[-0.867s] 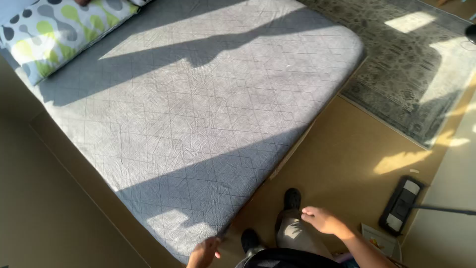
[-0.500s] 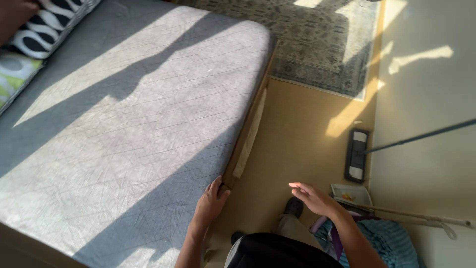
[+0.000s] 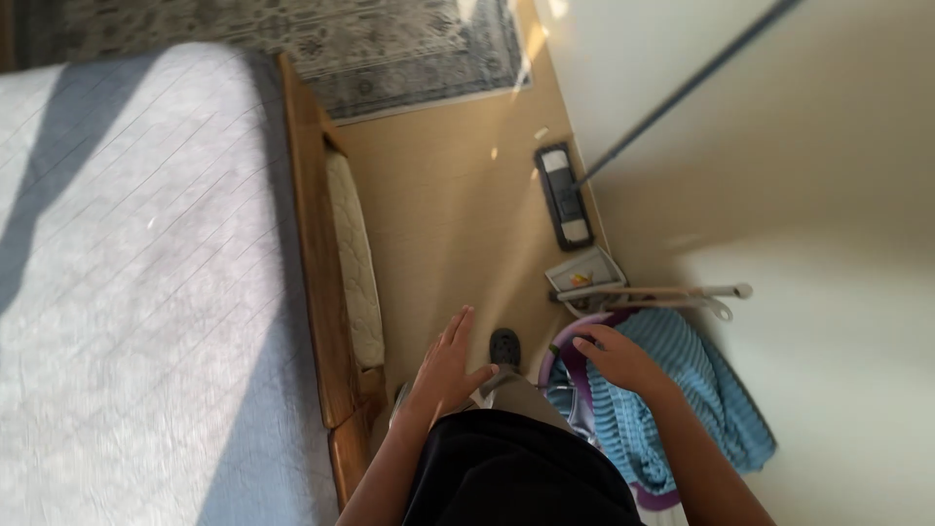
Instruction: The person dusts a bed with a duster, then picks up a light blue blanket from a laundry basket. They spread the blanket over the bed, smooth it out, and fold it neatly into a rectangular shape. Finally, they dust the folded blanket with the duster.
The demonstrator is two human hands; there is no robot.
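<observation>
Right hand [image 3: 616, 356], fingers loosely curled, on blue knitted cloth [image 3: 682, 390] in purple basket [image 3: 560, 353]; left hand [image 3: 446, 366] open, empty, near bed frame [image 3: 312, 253]; best gathered with a full, firm grip.

A bed with a grey quilted cover [image 3: 136, 292] fills the nine o'clock side, its wooden frame [image 3: 314, 292] running along the edge with a pale cream pad [image 3: 355, 263] tucked just beside it. A patterned rug [image 3: 390, 49] lies at twelve o'clock. A flat mop head [image 3: 565, 195] rests on the tan floor [image 3: 438, 195] at one o'clock, its long handle [image 3: 691, 88] leaning against the white wall [image 3: 828, 244]. A small open box [image 3: 584, 273] sits just below the mop head.
</observation>
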